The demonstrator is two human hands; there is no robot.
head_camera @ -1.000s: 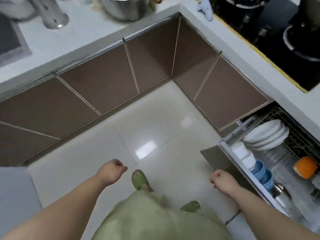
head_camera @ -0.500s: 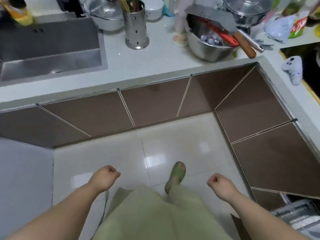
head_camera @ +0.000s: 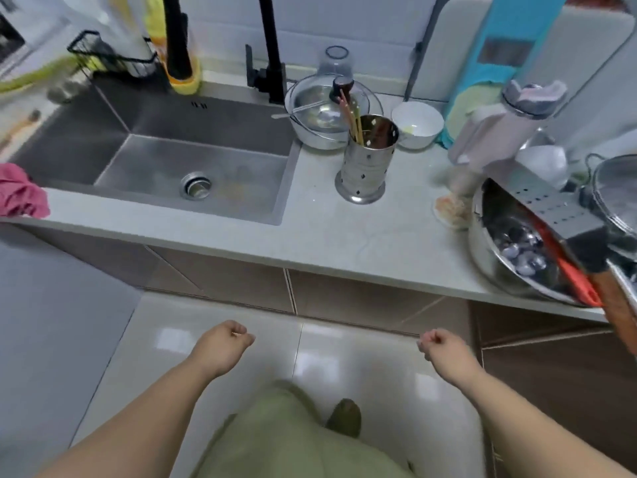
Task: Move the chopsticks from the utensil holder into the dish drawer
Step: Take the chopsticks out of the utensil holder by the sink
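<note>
Chopsticks [head_camera: 350, 115]: stood upright in the utensil holder [head_camera: 366, 160], leaned toward its left rim; exact count cannot be told.
Utensil holder: perforated steel cylinder, set on the white countertop [head_camera: 331, 232] just right of the sink [head_camera: 165, 157].
Behind holder: steel bowl [head_camera: 320, 115] and white bowl [head_camera: 417, 124].
Left hand [head_camera: 224, 345]: curled into a loose fist, nothing held, kept low over the floor.
Right hand [head_camera: 444, 350]: curled likewise, nothing held.
Dish drawer: not seen.

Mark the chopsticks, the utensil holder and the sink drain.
chopsticks [head_camera: 352, 120], head view, mid-shafts above the rim.
utensil holder [head_camera: 365, 163], head view, perforated steel side wall.
sink drain [head_camera: 196, 185], head view, strainer centre.
</note>
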